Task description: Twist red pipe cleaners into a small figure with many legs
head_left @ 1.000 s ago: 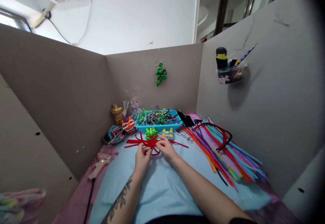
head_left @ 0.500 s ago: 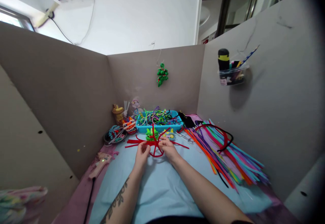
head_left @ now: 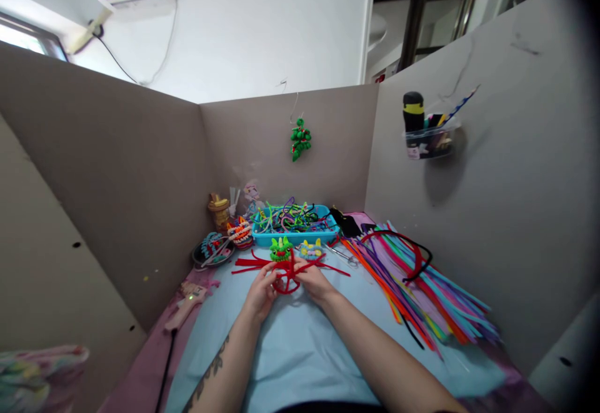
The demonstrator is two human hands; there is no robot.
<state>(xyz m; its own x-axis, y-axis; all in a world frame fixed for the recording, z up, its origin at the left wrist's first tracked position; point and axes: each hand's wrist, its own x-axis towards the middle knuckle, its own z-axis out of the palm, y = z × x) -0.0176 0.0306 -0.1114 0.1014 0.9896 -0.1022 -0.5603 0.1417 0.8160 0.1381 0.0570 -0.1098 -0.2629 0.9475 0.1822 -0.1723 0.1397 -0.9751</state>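
Between my hands is a red pipe-cleaner piece (head_left: 287,285), a round frame of crossing stems with loose ends sticking out. My left hand (head_left: 263,288) pinches its left side with closed fingers. On the opposite side my right hand (head_left: 313,278) grips it, thumb and fingers pressed together. Loose red pipe cleaners (head_left: 247,263) stretch out to the left, behind my left hand. Just beyond the work sit a green pipe-cleaner figure (head_left: 280,248) with a red mouth and a blue-and-yellow figure (head_left: 310,249). My fingertips partly hide the stems.
A blue tray (head_left: 293,238) heaped with pipe-cleaner scraps stands at the back. Scissors (head_left: 344,255) lie right of the figures. Bundled coloured pipe cleaners (head_left: 417,288) spread along the right. On the left are a dark bowl (head_left: 201,262) and a pink glue gun (head_left: 185,308). Grey panels enclose the table.
The round part of the red piece has tipped toward me, and a stem that stood up at the back has swung down to the right. Both hands have shifted slightly around it.
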